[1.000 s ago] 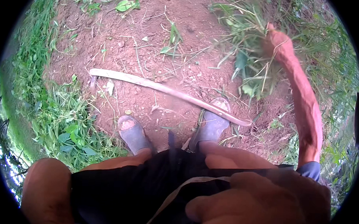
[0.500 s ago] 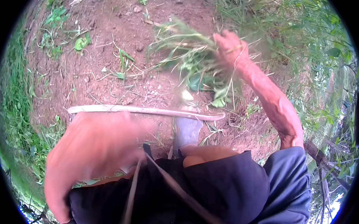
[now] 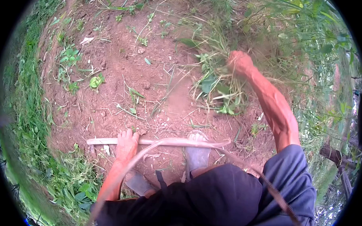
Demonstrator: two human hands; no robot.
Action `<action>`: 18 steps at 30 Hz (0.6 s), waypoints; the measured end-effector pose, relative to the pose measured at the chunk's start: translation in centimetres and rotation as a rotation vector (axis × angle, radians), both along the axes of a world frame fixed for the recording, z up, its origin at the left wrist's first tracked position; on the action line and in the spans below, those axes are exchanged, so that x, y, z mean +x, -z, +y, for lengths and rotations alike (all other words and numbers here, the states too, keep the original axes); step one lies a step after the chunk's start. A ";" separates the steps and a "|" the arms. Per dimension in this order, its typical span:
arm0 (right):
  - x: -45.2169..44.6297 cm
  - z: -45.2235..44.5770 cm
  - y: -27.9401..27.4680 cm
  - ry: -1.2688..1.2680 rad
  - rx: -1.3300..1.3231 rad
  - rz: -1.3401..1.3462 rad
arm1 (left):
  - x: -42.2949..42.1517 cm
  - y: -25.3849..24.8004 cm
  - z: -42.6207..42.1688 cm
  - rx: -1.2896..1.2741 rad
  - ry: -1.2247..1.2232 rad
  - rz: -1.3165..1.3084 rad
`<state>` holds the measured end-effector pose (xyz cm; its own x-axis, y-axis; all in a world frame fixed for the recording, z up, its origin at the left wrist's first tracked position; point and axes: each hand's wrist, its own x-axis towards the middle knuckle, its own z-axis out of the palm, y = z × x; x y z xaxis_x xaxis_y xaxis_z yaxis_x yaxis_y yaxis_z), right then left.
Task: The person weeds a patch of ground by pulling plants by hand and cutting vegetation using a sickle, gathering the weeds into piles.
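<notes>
My left hand [image 3: 127,146] is closed over a pale, slightly curved wooden tool handle [image 3: 174,142] lying across the soil near my feet. Its knuckles and fingertips show above the handle. A small greyish piece hangs under the tool's left end, too unclear to name. Farther out on the right, my right hand [image 3: 240,62] is closed at the edge of a heap of pulled weeds [image 3: 219,88]. Grass stems come out beside its fist, though blur hides exactly how many it grips.
Bare reddish soil [image 3: 122,71] with scattered leaves and stems spreads ahead. Dense green plants [image 3: 318,58] grow along the right. Grass [image 3: 25,111] lines the left. My shoe [image 3: 197,155] stands by the handle. A thin strap [image 3: 274,192] hangs across the view.
My left hand has moved away from my body and down onto the wooden handle. The bunch of weeds my right hand held out leftward now sits lower, against the heap.
</notes>
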<state>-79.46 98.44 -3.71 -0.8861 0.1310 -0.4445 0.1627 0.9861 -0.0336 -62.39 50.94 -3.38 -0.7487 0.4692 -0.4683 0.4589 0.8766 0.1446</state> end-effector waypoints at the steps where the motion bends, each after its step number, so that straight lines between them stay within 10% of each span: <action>1: 1.0 -1.0 -1.8 -0.074 -0.038 -0.120 | 0.0 0.2 -0.1 -0.018 0.055 0.016; 7: 17.8 -7.6 1.6 -0.558 -0.425 -0.515 | 0.6 -1.1 1.1 -0.178 0.181 -0.119; 18: -2.4 -2.5 0.2 -0.388 -0.067 0.389 | -2.4 -9.8 5.6 -0.244 0.297 -0.131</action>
